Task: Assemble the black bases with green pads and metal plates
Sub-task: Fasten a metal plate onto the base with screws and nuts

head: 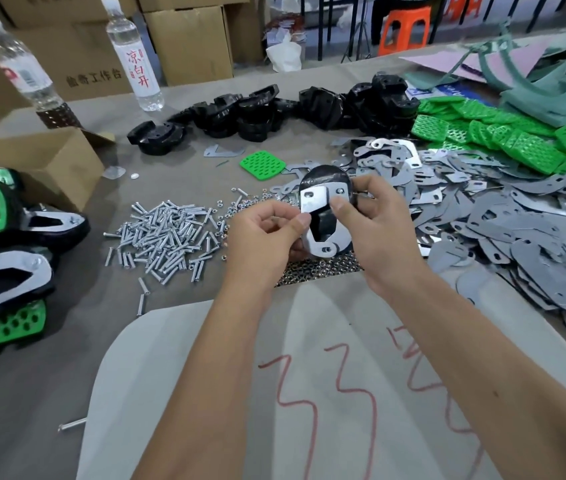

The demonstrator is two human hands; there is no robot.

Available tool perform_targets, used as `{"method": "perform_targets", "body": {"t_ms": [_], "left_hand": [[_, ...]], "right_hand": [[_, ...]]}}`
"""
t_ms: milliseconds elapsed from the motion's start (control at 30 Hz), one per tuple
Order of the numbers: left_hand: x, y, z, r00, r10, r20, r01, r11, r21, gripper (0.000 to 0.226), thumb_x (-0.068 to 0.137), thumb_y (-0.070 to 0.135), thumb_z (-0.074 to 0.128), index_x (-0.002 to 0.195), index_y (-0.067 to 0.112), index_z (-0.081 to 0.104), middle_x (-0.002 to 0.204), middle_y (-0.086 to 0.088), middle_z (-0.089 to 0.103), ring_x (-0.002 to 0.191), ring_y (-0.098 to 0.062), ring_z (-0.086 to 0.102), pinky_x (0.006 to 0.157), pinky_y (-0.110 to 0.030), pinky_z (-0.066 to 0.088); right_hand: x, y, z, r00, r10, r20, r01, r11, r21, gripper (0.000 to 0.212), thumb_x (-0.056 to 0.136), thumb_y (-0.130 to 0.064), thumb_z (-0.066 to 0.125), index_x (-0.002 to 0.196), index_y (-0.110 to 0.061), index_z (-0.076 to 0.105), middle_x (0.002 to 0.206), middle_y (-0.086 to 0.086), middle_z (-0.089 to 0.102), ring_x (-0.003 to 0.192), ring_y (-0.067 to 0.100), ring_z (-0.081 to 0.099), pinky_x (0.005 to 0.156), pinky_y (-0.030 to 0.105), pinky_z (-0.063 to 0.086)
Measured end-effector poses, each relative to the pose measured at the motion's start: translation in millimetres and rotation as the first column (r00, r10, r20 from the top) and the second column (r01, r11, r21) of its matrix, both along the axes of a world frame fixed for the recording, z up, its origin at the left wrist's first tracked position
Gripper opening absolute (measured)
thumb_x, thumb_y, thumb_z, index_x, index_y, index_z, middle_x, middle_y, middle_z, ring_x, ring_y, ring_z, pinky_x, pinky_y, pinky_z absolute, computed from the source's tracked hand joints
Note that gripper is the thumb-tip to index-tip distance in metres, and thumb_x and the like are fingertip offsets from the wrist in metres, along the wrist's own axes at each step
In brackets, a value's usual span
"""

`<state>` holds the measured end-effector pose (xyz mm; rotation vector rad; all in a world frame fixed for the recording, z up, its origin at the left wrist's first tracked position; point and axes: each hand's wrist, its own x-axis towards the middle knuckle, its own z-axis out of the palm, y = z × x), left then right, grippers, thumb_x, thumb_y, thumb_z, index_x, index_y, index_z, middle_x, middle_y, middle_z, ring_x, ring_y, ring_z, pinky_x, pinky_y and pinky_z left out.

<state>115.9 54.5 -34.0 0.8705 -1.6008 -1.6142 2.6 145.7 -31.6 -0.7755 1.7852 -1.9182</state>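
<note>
I held a black base (323, 183) with a metal plate (319, 216) laid on it | my left hand (267, 237) pinched the plate's left edge | my right hand (375, 226) gripped the right side, thumb on the plate | screws (167, 237) lay left of my hands

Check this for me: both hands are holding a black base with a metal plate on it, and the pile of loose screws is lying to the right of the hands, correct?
Not quite. The head view shows the left hand and right hand holding the black base with its metal plate, but the pile of loose screws lies to their left.
</note>
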Motion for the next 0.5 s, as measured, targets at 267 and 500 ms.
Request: {"method": "perform_targets", "body": {"t_ms": [267, 500], "left_hand": [[2.4, -1.5, 2.2, 0.999, -0.036, 0.011, 0.035, 0.997, 0.064, 0.016, 0.092, 0.001, 0.073, 0.080, 0.010, 0.071, 0.066, -0.009, 0.066, 0.054, -0.013, 0.062, 0.054, -0.025, 0.056], [4.3, -6.6, 4.5, 0.996, -0.078, 0.039, 0.074, 0.991, 0.113, 0.013, 0.091, 0.004, 0.075, 0.080, 0.010, 0.071, 0.067, -0.011, 0.067, 0.054, -0.016, 0.061, 0.055, -0.028, 0.060]], "right_hand": [[-2.0, -0.1, -4.1, 0.999, 0.010, 0.033, -0.011, 1.000, 0.005, 0.011, 0.100, -0.012, 0.066, 0.110, -0.011, 0.061, 0.089, 0.010, 0.079, 0.088, 0.041, 0.074, 0.081, 0.064, 0.058], [-5.4, -1.4, -7.1, 0.997, 0.036, 0.073, -0.035, 0.999, -0.016, 0.010, 0.098, -0.012, 0.069, 0.107, -0.011, 0.064, 0.088, 0.011, 0.079, 0.076, 0.029, 0.072, 0.073, 0.044, 0.056]]}}
